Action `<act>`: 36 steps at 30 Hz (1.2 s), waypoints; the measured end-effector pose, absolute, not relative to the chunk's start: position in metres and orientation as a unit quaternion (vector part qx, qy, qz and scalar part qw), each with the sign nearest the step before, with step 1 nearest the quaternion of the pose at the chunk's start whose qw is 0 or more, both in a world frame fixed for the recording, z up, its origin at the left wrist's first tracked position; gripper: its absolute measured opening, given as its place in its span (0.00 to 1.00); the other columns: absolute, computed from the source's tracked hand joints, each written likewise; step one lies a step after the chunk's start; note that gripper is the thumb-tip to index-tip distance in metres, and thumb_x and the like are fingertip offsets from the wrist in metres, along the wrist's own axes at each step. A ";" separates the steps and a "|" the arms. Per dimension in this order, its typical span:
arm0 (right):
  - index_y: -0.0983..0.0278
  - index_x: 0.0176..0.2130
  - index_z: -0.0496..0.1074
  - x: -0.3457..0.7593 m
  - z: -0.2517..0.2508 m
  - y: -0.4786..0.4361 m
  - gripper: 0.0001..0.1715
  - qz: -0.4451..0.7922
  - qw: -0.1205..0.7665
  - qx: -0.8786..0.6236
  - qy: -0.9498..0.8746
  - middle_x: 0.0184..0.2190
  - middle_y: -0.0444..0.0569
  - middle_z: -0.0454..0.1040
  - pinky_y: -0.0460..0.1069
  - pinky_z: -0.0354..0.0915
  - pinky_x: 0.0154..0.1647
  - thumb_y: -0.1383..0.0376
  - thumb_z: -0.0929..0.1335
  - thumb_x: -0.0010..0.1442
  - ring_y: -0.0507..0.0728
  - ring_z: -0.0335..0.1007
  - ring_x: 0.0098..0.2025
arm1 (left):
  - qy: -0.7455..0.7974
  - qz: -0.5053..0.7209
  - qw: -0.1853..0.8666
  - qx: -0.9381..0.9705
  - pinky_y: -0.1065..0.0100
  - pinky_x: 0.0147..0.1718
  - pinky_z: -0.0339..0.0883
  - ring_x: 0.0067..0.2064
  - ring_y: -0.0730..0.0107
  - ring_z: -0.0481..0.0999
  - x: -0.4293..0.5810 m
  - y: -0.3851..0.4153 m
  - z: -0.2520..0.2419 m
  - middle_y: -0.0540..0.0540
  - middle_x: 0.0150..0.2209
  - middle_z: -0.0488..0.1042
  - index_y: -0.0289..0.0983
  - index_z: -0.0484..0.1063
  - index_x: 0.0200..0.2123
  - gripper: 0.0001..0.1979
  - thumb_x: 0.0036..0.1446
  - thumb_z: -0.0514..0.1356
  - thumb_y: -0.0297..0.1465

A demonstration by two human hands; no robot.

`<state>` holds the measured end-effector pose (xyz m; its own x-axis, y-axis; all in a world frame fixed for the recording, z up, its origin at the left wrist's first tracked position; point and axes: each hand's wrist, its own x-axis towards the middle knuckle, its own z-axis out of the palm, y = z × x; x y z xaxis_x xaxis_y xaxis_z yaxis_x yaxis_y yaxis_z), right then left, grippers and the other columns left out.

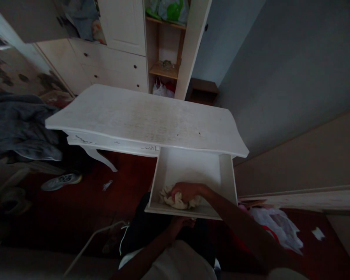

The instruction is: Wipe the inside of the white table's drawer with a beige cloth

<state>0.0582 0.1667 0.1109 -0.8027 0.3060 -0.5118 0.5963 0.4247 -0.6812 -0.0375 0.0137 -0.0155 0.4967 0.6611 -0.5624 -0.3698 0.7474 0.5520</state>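
A pulled-out white drawer [235, 182] juts toward me from the right half of a white table [119, 109]. Inside it, near the front left corner, my right hand [185, 191] is closed around a crumpled cream cloth [177, 202] pressed against the drawer floor. Just below the drawer front is my left hand [179, 224], its fingers bent near the front panel. A small pale spot shows by those fingertips, but what they hold is too dark to make out. Dark smudges mark the tabletop, whose front edge has chipped paint.
Behind the table stands a white wardrobe [122, 35] with an open door and shelves. Grey clothing [14, 120] is heaped at left, above a shoe [61, 181] on the red floor. A plastic bag [277, 225] lies at right, beside the grey wall [294, 70].
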 end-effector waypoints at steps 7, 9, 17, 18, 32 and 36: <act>0.60 0.39 0.78 0.139 0.112 0.128 0.30 -0.467 0.067 0.396 0.788 0.49 0.47 0.78 0.53 0.66 0.53 0.80 0.65 0.36 0.61 0.73 0.51 | 0.406 0.296 0.847 0.176 0.56 0.39 0.69 0.31 0.58 0.78 -0.036 0.014 -0.021 0.39 0.28 0.79 0.31 0.78 0.26 0.21 0.35 0.73 0.43; 0.61 0.38 0.77 0.152 0.109 0.113 0.28 -0.443 0.018 0.430 0.786 0.50 0.49 0.76 0.54 0.65 0.55 0.79 0.65 0.37 0.62 0.72 0.52 | 0.409 0.294 0.846 0.172 0.57 0.38 0.70 0.29 0.60 0.77 -0.036 0.015 -0.022 0.40 0.27 0.79 0.31 0.78 0.26 0.22 0.33 0.73 0.44; 0.61 0.42 0.74 0.191 0.101 0.075 0.30 -0.269 -0.041 0.506 0.819 0.60 0.53 0.68 0.63 0.56 0.64 0.78 0.64 0.37 0.65 0.59 0.64 | 0.405 0.295 0.851 0.159 0.57 0.37 0.70 0.30 0.59 0.77 -0.037 0.015 -0.027 0.40 0.28 0.80 0.31 0.78 0.26 0.21 0.31 0.74 0.42; 0.61 0.43 0.74 0.195 0.103 0.072 0.31 -0.227 -0.026 0.523 0.821 0.63 0.54 0.65 0.64 0.52 0.66 0.79 0.64 0.38 0.66 0.55 0.67 | 0.405 0.295 0.851 0.157 0.56 0.37 0.70 0.30 0.59 0.77 -0.037 0.015 -0.029 0.39 0.28 0.80 0.31 0.78 0.25 0.21 0.31 0.74 0.42; 0.67 0.63 0.61 0.176 0.116 0.027 0.34 -0.092 -0.014 0.694 0.714 0.59 0.64 0.68 0.61 0.64 0.59 0.59 0.65 0.60 0.68 0.64 0.60 | 0.413 0.293 0.848 0.156 0.55 0.38 0.71 0.30 0.57 0.78 -0.037 0.014 -0.036 0.39 0.28 0.80 0.32 0.79 0.25 0.21 0.29 0.74 0.42; 0.74 0.66 0.53 0.169 0.081 0.033 0.47 -0.130 -0.018 0.748 0.650 0.65 0.72 0.57 0.64 0.59 0.62 0.51 0.67 0.58 0.74 0.53 0.67 | 0.406 0.308 0.845 0.164 0.57 0.38 0.71 0.31 0.59 0.78 -0.041 0.014 -0.026 0.40 0.29 0.81 0.32 0.80 0.26 0.22 0.31 0.74 0.43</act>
